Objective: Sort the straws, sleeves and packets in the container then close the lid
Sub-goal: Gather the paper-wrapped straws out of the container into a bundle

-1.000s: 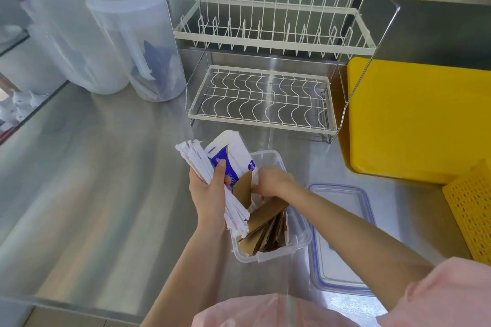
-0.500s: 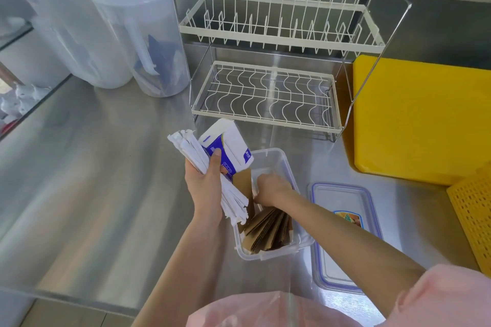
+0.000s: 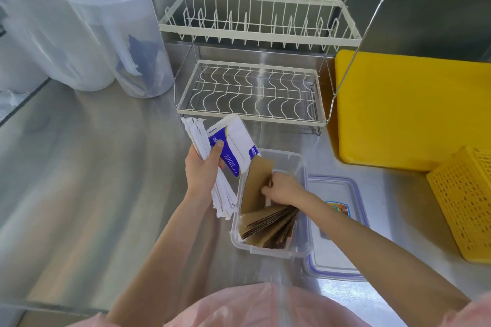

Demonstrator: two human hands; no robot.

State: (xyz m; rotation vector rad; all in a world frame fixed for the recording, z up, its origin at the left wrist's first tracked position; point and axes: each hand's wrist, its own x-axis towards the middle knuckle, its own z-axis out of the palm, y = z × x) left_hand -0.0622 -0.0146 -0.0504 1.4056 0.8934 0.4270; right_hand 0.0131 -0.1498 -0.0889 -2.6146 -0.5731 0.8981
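A clear plastic container (image 3: 299,164) stands on the steel counter in front of me. Several brown cardboard sleeves (image 3: 271,227) lie stacked in its near end. My right hand (image 3: 283,188) is inside the container and grips one upright sleeve (image 3: 257,180) at its edge. My left hand (image 3: 203,170) is just left of the container and holds a bundle of white paper-wrapped straws (image 3: 212,175) together with a white and blue packet (image 3: 233,145). The blue-rimmed lid (image 3: 334,223) lies flat to the right of the container.
A white wire dish rack (image 3: 255,66) stands behind the container. Translucent pitchers (image 3: 117,32) are at the back left. A yellow cutting board (image 3: 411,109) and a yellow perforated basket (image 3: 467,202) are on the right. The counter's left edge drops off.
My right hand has pushed the loose sleeves down into a stack and now lifts one sleeve upright. My left hand keeps the straws and packet, shifted slightly.
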